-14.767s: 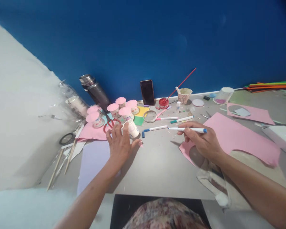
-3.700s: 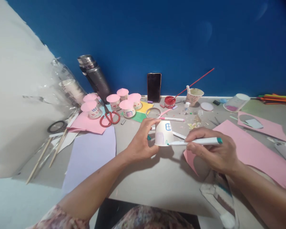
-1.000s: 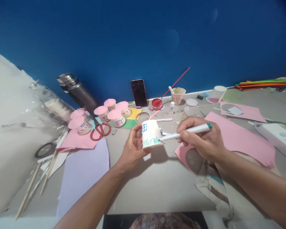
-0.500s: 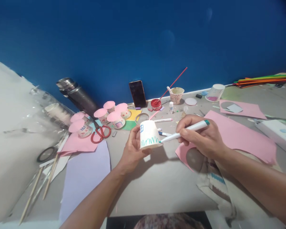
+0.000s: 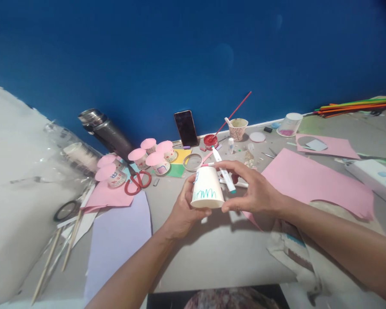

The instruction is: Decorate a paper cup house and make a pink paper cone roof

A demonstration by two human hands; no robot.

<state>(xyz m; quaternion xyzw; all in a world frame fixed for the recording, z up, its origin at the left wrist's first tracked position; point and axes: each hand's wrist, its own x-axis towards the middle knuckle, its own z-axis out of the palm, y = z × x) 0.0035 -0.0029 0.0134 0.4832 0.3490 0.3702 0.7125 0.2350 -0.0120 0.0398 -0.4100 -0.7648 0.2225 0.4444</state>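
Note:
My left hand point(image 5: 185, 208) grips a white paper cup point(image 5: 208, 184) from its left side, with the thumb under the rim. The cup is upside down and tilted, with green zigzag strokes near the rim and a blue window-like drawing at its left edge. My right hand point(image 5: 252, 189) keeps a white marker point(image 5: 223, 169) tucked between its fingers, its green tip pointing up and away. The right index finger reaches the cup's top and the thumb is at its rim. Part of the marker is hidden behind the index finger.
Several small decorated cups with pink paper tops point(image 5: 157, 158) stand left of centre, beside red-handled scissors point(image 5: 137, 182). A thermos point(image 5: 104, 133) and phone point(image 5: 185, 128) lean at the blue wall. Pink paper point(image 5: 318, 180) lies right, a lavender sheet point(image 5: 117, 244) left.
The marker has left the cup's rim and swung round, tip now pointing away. My right hand has moved left to the cup's right side. The cup has turned slightly, carrying the blue drawing leftward.

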